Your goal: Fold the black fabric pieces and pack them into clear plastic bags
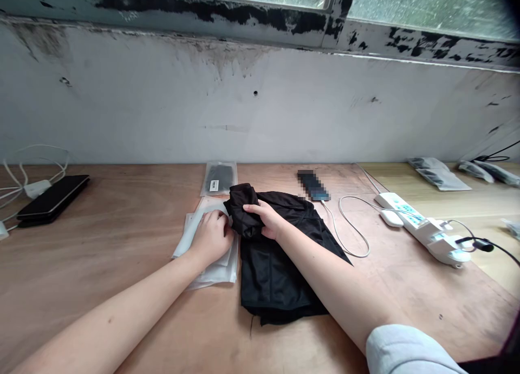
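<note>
In the head view my right hand (266, 218) grips a folded black garment (246, 211), thumb on top of the bundle. The bundle is held just above a stack of flat black garments (276, 279) on the table. My left hand (213, 234) rests on several translucent plastic bags (215, 276), its fingers curled at the mouth of the top bag, close to the bundle's left edge. Part of the left fingertips is hidden. Behind the bags lies a bag with a dark folded item and a white label (220, 178).
A phone (313, 185) on a white cable lies behind the black stack. At the right stands a white power strip (422, 228) with plugs. A black flat case (52, 201) and white cables are at the left. Bagged items (439, 174) lie far right, by the wall.
</note>
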The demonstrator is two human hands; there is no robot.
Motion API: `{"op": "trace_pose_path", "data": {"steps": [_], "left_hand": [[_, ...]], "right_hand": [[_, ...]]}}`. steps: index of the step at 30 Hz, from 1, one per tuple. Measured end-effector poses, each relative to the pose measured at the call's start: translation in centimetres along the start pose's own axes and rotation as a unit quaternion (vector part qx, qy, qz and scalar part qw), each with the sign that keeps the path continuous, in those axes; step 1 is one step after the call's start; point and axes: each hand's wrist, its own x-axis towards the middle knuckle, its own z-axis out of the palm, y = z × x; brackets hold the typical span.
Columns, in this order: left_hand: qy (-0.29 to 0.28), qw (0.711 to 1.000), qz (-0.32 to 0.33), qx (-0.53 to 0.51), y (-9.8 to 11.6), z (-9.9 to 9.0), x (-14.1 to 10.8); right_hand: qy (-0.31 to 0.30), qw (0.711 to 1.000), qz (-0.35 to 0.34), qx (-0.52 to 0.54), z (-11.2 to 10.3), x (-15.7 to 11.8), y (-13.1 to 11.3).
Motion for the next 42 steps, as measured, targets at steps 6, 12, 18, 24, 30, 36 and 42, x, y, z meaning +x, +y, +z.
{"op": "trace_pose_path", "data": {"steps": [6,12,18,24,30,36,42], "left_hand": [[-0.014,1.000,0.006,-0.020,-0.5,0.3,0.2],[0.000,0.997,0.023,-0.076,-1.1,0.8,0.4],[0.025,0.988,0.016,-0.151,-0.9,0.5,0.7],[0.081,0.969,-0.029,-0.230,-1.0,0.3,0.6],[0.157,0.942,-0.046,-0.293,-1.8,0.5,0.6],[0.191,0.929,-0.054,-0.311,-1.7,-0.6,0.6],[0.119,0.968,0.094,-0.198,-0.4,-2.8,0.7]], "right_hand": [[-0.057,0.998,-0.008,-0.021,0.3,0.0,0.1],[-0.071,0.997,0.006,-0.038,0.1,0.1,0.2],[-0.060,0.997,0.020,-0.036,0.2,0.3,0.0],[-0.050,0.997,0.021,-0.062,0.3,0.4,0.2],[-0.064,0.990,0.021,-0.127,0.3,0.3,0.0],[-0.117,0.957,-0.034,-0.263,1.1,-0.3,-0.5],[-0.115,0.907,-0.095,-0.393,1.5,0.2,0.5]]}}
